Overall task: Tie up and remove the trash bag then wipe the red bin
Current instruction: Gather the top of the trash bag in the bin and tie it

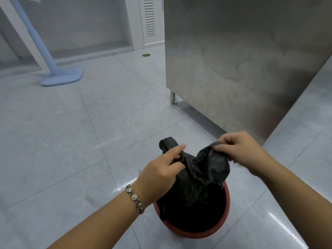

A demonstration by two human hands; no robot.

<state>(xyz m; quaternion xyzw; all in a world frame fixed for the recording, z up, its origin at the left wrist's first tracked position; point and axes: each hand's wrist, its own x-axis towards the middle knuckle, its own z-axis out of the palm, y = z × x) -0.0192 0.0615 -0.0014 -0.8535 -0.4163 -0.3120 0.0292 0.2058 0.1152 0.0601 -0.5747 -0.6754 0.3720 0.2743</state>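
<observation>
A black trash bag (pixel 197 187) sits inside a round red bin (pixel 226 198) on the tiled floor, low in the middle of the view. The bag's top is gathered into two flaps that rise above the rim. My left hand (pixel 161 169), with a bracelet on its wrist, grips the left flap. My right hand (pixel 240 150) pinches the edge of the right flap and holds it up. Most of the bin's wall is hidden beneath the bag and my arms.
A tall stainless steel cabinet (pixel 242 60) on short legs stands just behind the bin to the right. At the far left, a light blue fan stand (pixel 61 78) rests on the floor. A white vented door (pixel 150 20) is at the back. The grey floor tiles look glossy.
</observation>
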